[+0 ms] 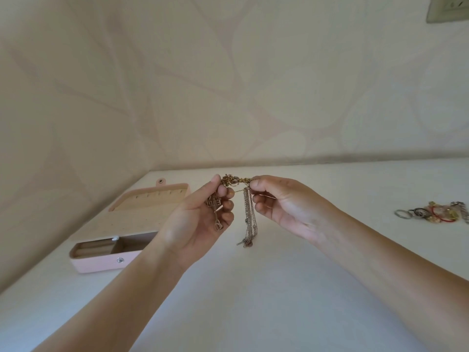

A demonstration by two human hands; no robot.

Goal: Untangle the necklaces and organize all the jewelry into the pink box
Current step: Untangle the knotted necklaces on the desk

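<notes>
Pale wallpaper with a faint leaf pattern rises behind a white surface, and a wall socket sits in the upper right corner. Both bare forearms reach in from the bottom edge and meet above the middle of the surface. The left hand and the right hand hold a knotted clump of necklaces between them in the air. On the left hand the fingers are closed, thumb and forefinger pinching one end of the knot; the fingers of the right hand are closed on the other end in the same pinch. Several thin chains hang straight down from the knot between the two hands, their lower ends above the surface. More chain falls across the left palm, with a pendant that looks like letters and a small looped charm below it.

To the left, on the surface, lies the pink box, open, its lid folded back flat toward the wall. The lid's inner side is beige with a row of small slots; the base shows ring rolls at its left and an open compartment beside them. Far to the right, well apart from the hands, a small heap of rings and other jewelry rests on the surface near the frame edge
</notes>
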